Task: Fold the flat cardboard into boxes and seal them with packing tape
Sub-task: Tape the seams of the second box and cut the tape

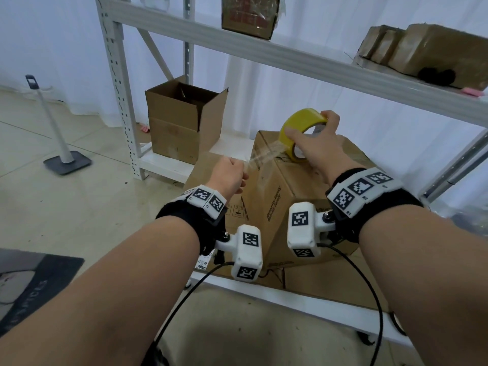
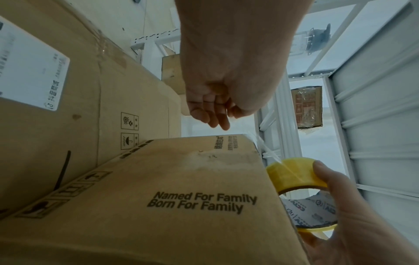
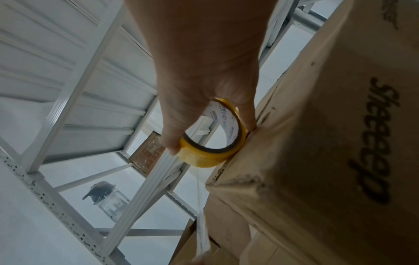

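- Right hand (image 1: 320, 143) grips the yellow tape roll (image 1: 301, 133) on the folded box (image 1: 280, 196).
- Left hand (image 1: 229, 175) pinches the clear tape strip (image 1: 264, 155).
- Open carton (image 1: 182, 122) stands behind, on the shelf (image 1: 169, 165).

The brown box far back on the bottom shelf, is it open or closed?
Open. The box's top flaps stand up, and you can see down into its dark inside.

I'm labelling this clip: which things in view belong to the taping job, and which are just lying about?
In the job:
- yellow roll of packing tape, gripped by right hand
- clear tape strip, pinched by left hand
- closed brown cardboard box

Lying about:
- open brown cardboard box
- glass jar
- grey floor stand
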`<state>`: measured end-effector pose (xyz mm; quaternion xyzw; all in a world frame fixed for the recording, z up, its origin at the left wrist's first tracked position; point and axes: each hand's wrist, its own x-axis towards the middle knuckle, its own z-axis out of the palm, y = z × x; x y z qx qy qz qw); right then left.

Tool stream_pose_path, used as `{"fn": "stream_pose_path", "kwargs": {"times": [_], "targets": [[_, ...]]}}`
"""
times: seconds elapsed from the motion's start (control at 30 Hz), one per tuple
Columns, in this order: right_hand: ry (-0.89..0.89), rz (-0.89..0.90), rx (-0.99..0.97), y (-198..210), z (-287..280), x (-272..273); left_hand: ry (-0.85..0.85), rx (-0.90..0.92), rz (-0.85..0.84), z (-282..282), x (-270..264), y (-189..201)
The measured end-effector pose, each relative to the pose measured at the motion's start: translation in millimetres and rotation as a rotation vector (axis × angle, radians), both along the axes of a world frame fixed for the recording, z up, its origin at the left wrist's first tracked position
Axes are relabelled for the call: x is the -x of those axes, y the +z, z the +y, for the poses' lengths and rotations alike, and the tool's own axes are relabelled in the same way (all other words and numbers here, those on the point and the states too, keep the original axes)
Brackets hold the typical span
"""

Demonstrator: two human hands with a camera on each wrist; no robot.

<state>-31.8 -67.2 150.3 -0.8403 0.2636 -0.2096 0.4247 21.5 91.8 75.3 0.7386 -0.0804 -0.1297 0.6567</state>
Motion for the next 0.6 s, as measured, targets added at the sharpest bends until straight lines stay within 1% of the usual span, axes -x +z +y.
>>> {"fn": "stream_pose_path", "kwargs": {"times": [0.13,0.2,0.37,0.6], "targets": [[0.036,0.061,0.141,3,0,-1,0.005,0.003,0.038,-1,-1,-11],[0.041,0.072,0.178,4,2,-2,-0.007,-0.012,0.041,-1,-2,-16],[0.035,0.084,0.217,4,6,-2,0.012,0.003,0.060,-4,1,-22],[0.034,0.082,0.172,1,7,-2,0.163,0.043,-0.052,-2,-3,-19]]}}
